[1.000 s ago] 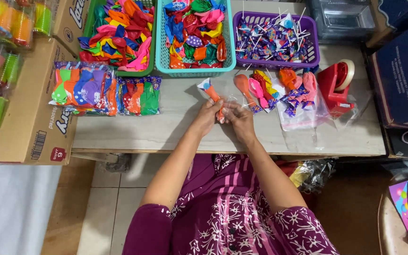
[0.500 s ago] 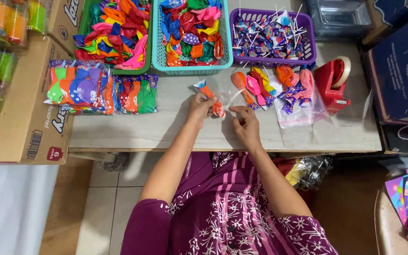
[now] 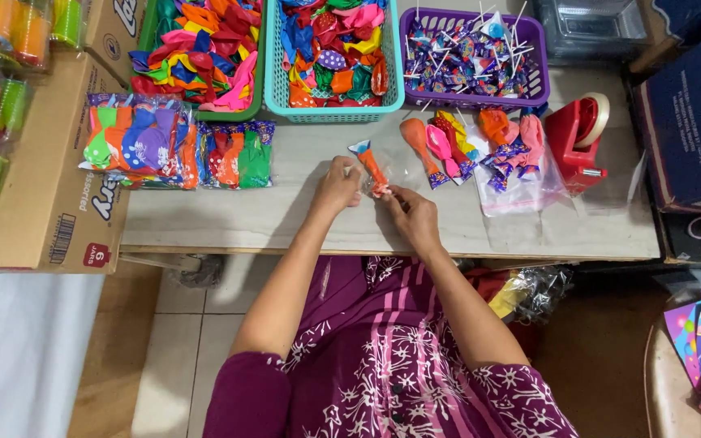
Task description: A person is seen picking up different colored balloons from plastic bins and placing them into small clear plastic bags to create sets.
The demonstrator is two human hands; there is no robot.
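Left hand [image 3: 338,185]: grip pinching the clear packet's left edge.
Right hand [image 3: 414,212]: grip pinching its lower end.
Packet [image 3: 373,172]: orange balloon inside, between both grips, just above the tabletop [image 3: 285,219].
Beyond the grips: teal basket [image 3: 334,109].

I see the left hand [image 3: 337,185] and the right hand [image 3: 415,215] together over the grey table [image 3: 302,219], both pinching a small clear packet [image 3: 375,172] with an orange balloon inside. Near it lie finished packets [image 3: 480,146]. Behind stand a teal basket [image 3: 334,109] of balloons, a purple basket [image 3: 472,96] of lollipops, and a red tape dispenser [image 3: 575,138].
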